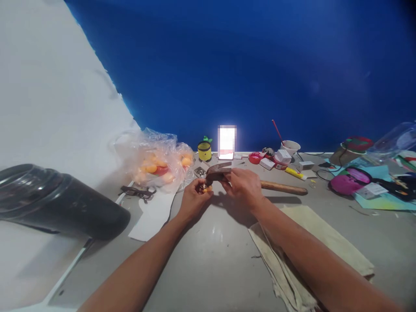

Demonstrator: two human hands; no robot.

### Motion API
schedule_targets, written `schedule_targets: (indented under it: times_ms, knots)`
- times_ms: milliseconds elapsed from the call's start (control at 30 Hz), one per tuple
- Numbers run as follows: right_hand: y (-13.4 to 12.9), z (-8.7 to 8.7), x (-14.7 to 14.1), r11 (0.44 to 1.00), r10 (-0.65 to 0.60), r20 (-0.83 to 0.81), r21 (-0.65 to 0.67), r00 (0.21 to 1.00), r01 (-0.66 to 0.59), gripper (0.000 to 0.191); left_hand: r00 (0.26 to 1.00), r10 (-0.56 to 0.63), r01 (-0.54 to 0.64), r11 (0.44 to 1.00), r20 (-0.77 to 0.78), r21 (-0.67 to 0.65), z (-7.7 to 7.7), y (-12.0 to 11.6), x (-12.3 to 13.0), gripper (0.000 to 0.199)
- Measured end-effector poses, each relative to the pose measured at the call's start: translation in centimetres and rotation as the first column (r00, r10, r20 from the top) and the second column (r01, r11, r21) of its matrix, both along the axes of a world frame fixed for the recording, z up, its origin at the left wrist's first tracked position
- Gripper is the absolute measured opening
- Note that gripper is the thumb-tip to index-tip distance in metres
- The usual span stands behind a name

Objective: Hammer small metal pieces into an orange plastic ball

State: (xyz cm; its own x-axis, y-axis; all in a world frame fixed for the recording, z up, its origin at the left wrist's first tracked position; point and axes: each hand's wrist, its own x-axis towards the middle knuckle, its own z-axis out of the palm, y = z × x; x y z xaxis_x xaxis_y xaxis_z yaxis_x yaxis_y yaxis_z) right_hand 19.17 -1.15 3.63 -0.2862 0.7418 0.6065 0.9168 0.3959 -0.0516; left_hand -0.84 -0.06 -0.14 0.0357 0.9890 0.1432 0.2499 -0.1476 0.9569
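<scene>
My right hand (pixel 244 185) is wrapped around a claw hammer (pixel 284 187) close to its rusty head, with the wooden handle sticking out to the right. The hammer's striking end points down, right above the fingers of my left hand (pixel 194 198). Between those pinched fingers is a small orange-yellow piece (pixel 207 189) with something shiny on it; its exact kind is too small to make out. Whether the hammer touches it I cannot tell. Just behind, a small tray (pixel 199 172) holds shiny metal bits.
Clear plastic bags of orange balls (pixel 151 167) lie at the back left, near dark glasses (pixel 138 192). A big black cylinder (pixel 71 201) stands left. Folded cloth (pixel 312 225) lies under my right forearm. Behind are a yellow pot (pixel 204 151), a bright screen (pixel 226 143) and small boxes (pixel 267 163).
</scene>
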Motion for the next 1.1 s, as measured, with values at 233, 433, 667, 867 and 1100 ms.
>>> schedule_targets:
  times_ms: [233,433,667,867,1100]
  knots:
    - [-0.3,0.6,-0.3,0.998,-0.002,0.028,-0.058,1.0,0.004,0.024,1.0,0.018,-0.018,1.0,-0.007,0.002,0.0,0.0,0.0,0.026]
    - [0.3,1.1,0.9,0.998,-0.051,-0.053,-0.044,0.997,0.049,0.019,0.999,0.032,-0.032,0.999,0.012,-0.016,0.3,-0.2,0.1,0.032]
    - [2.4,-0.1,2.8,0.917,-0.2,-0.053,-0.36,0.978,0.169,0.026,1.0,0.02,-0.02,0.999,0.008,-0.029,0.2,-0.2,0.1,0.035]
    - [2.8,-1.1,2.5,0.866,-0.198,0.042,-0.46,0.979,0.195,0.02,1.0,0.017,-0.017,1.0,0.02,-0.016,0.3,-0.2,0.0,0.035]
    - [3.6,-2.6,2.5,0.894,-0.175,0.11,-0.398,0.978,0.204,0.018,1.0,-0.022,0.022,1.0,-0.012,0.01,-0.1,-0.1,-0.1,0.036]
